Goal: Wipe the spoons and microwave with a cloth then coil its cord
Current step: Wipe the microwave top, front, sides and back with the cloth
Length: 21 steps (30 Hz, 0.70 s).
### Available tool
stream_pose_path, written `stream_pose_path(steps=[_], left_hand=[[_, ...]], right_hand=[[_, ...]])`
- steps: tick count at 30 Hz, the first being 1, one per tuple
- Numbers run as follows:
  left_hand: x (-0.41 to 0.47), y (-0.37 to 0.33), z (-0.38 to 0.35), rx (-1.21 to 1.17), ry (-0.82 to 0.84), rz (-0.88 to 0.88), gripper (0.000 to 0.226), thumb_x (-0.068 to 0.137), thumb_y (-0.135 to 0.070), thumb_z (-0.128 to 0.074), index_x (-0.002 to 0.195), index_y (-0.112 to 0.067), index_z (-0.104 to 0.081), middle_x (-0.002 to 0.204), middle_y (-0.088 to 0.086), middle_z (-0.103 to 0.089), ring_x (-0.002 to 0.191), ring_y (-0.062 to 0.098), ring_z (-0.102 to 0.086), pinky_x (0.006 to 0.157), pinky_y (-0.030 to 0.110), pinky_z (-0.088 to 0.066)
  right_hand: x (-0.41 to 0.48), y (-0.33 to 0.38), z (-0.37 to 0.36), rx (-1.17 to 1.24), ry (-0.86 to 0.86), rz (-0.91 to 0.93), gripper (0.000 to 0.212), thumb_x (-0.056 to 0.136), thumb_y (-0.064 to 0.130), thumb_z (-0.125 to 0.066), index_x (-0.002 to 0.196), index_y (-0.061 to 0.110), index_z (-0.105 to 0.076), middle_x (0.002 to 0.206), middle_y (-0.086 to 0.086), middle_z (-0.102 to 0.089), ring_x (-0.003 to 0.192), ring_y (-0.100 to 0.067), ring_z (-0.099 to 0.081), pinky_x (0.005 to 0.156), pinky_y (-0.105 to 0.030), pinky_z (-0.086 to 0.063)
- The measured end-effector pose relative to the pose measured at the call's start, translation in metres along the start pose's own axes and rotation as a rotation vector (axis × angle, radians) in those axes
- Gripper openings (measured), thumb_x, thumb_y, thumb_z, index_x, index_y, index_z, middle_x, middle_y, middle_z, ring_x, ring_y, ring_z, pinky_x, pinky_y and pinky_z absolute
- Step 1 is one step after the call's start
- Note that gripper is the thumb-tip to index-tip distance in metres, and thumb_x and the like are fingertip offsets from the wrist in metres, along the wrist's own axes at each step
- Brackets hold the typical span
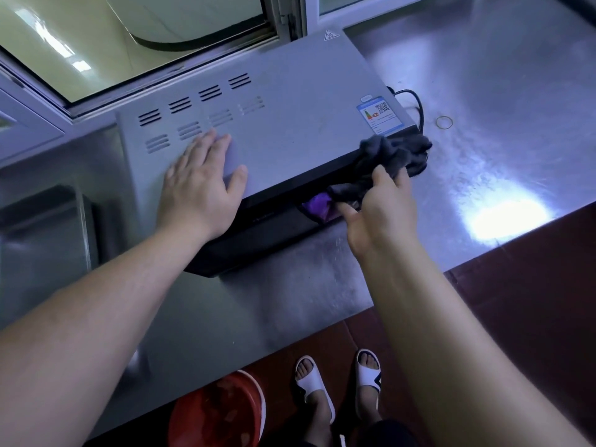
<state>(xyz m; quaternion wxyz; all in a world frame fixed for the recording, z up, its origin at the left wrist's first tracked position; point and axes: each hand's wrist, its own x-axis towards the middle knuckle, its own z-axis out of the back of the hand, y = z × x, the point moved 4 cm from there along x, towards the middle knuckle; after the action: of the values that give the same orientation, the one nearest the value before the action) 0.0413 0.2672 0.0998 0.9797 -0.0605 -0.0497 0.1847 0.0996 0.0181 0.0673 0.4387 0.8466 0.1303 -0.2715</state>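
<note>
A grey microwave (290,101) with a black front stands on the steel counter (483,91). My left hand (201,185) lies flat on its top near the vent slots, fingers straight. My right hand (380,214) grips a dark grey cloth (392,156) with a purple patch, held against the microwave's front right corner. The black cord (416,101) loops out behind the right side of the microwave. No spoons are in view.
A rubber band (444,121) lies on the counter right of the microwave. A sink basin (42,240) sits at the left. A window frame (161,75) runs behind. A red bucket (219,411) stands on the floor below the counter edge, beside my feet.
</note>
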Motion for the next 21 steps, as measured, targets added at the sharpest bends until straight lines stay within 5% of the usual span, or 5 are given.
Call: stream_pose_path(steps=[6, 9, 15, 19, 21], left_hand=[[0.0, 0.0, 0.0, -0.005, 0.004, 0.001, 0.071, 0.098, -0.059, -0.027, 0.161, -0.026, -0.03, 0.17, -0.003, -0.023, 0.157, 0.019, -0.019, 0.126, 0.043, -0.016], [0.0, 0.0, 0.0, -0.005, 0.007, 0.001, 0.072, 0.097, -0.061, -0.026, 0.161, -0.026, -0.029, 0.171, -0.004, -0.022, 0.157, 0.018, -0.018, 0.127, 0.043, -0.016], [-0.001, 0.0, 0.0, -0.003, 0.005, -0.001, 0.071, 0.098, -0.06, -0.028, 0.162, -0.026, -0.029, 0.171, -0.004, -0.022, 0.157, 0.018, -0.018, 0.127, 0.042, -0.015], [-0.001, 0.0, 0.0, 0.004, -0.003, -0.003, 0.07, 0.099, -0.058, -0.03, 0.161, -0.026, -0.03, 0.17, -0.004, -0.023, 0.157, 0.018, -0.019, 0.126, 0.042, -0.016], [-0.001, -0.001, 0.0, 0.006, -0.005, -0.001, 0.07, 0.099, -0.058, -0.031, 0.161, -0.026, -0.03, 0.17, -0.003, -0.023, 0.157, 0.018, -0.019, 0.126, 0.042, -0.016]], right_hand=[[0.005, -0.005, -0.007, -0.231, -0.141, 0.209, 0.041, 0.1, 0.029, -0.039, 0.132, 0.049, -0.057, 0.125, 0.012, -0.068, 0.116, -0.013, -0.065, 0.102, -0.049, -0.055], [0.017, -0.007, -0.003, -0.234, -0.187, 0.209, 0.046, 0.103, 0.026, -0.036, 0.139, 0.052, -0.049, 0.129, 0.019, -0.062, 0.113, -0.005, -0.062, 0.092, -0.03, -0.056], [0.049, -0.021, 0.007, -0.122, -0.241, 0.05, 0.044, 0.106, 0.032, -0.036, 0.145, 0.051, -0.042, 0.134, 0.011, -0.06, 0.117, -0.021, -0.063, 0.097, -0.049, -0.057], [0.063, -0.036, 0.018, 0.024, -0.283, -0.121, 0.049, 0.104, 0.019, -0.032, 0.144, 0.043, -0.046, 0.131, 0.003, -0.062, 0.102, -0.028, -0.07, 0.061, -0.047, -0.061], [0.067, -0.044, 0.025, -0.003, -0.298, -0.182, 0.052, 0.101, 0.016, -0.033, 0.145, 0.041, -0.046, 0.133, 0.001, -0.063, 0.098, -0.029, -0.072, 0.06, -0.054, -0.059]])
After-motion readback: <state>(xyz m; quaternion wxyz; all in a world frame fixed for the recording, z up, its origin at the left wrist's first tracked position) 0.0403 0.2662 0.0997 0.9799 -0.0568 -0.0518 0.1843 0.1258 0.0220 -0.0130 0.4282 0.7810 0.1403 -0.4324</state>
